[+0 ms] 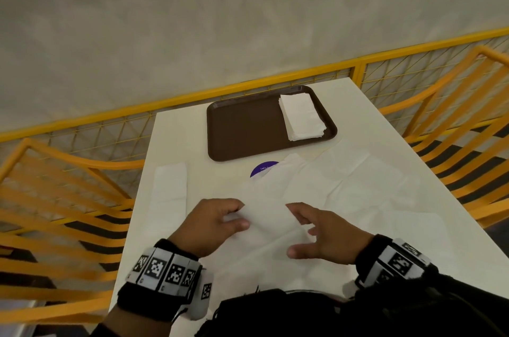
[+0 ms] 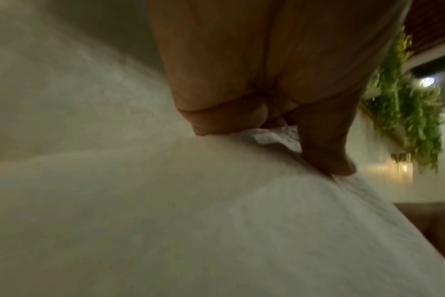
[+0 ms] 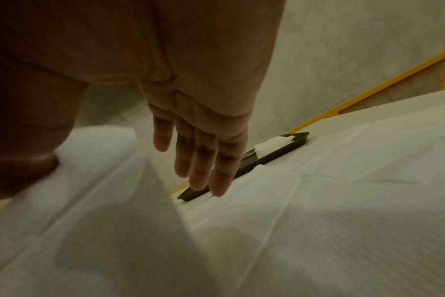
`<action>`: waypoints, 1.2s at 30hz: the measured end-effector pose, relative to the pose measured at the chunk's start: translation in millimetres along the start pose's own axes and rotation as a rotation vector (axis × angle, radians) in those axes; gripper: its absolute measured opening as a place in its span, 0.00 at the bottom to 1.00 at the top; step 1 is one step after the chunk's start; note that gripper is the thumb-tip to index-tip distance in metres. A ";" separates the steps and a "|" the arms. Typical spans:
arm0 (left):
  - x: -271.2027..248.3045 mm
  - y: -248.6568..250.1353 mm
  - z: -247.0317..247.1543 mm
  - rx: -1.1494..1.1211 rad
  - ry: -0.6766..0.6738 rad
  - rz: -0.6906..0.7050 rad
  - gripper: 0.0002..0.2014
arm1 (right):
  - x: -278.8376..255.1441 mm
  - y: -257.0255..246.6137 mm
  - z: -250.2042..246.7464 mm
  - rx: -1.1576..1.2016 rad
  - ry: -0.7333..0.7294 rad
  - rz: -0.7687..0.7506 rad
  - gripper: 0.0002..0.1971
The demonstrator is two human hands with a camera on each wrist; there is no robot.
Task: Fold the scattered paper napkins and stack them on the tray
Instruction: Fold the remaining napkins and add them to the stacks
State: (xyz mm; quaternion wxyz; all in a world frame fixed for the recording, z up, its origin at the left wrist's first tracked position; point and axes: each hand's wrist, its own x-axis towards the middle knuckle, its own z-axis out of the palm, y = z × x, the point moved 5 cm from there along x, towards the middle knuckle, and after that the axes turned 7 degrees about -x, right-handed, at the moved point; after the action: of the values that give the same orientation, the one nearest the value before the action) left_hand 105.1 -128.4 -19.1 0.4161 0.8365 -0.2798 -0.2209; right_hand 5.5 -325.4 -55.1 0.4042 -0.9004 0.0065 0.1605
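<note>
Two hands meet a napkin: left hand pinches its edge, right hand spread; tray at twelve o'clock

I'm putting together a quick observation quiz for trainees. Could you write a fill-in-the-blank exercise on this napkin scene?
1. The stack of folded napkins lies on the ______ side of the brown tray, seen from the person.
2. The left hand ______ an edge of the napkin being folded.
3. The right hand has its fingers ______.
4. The purple sticker is partly covered by a ______.

Missing words: right; pinches; spread; napkin
</note>
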 end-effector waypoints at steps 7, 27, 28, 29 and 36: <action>5.3 1.9 -31.3 -0.345 0.162 -0.123 0.32 | 7.3 -22.7 -27.5 0.311 0.203 0.006 0.03; -2.9 -44.3 -1.2 -0.918 0.162 -0.241 0.06 | 6.2 13.8 -44.7 0.780 0.233 0.096 0.17; -3.0 -43.3 -1.5 -0.895 0.150 -0.240 0.02 | 6.8 15.4 -44.8 0.776 0.235 0.104 0.19; -3.8 -41.9 -2.3 -0.857 0.149 -0.232 0.06 | 8.0 18.1 -44.5 0.791 0.234 0.114 0.17; -8.2 -31.9 -7.8 -0.659 0.011 -0.091 0.25 | 7.0 9.5 -51.0 0.806 0.302 0.155 0.13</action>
State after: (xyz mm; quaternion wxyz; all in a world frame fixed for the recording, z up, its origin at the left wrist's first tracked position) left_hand 112.7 -102.7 -39.7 0.6553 0.6699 -0.1535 -0.3135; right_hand 25.3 -368.2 -32.3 0.7046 -0.6809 0.1952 0.0417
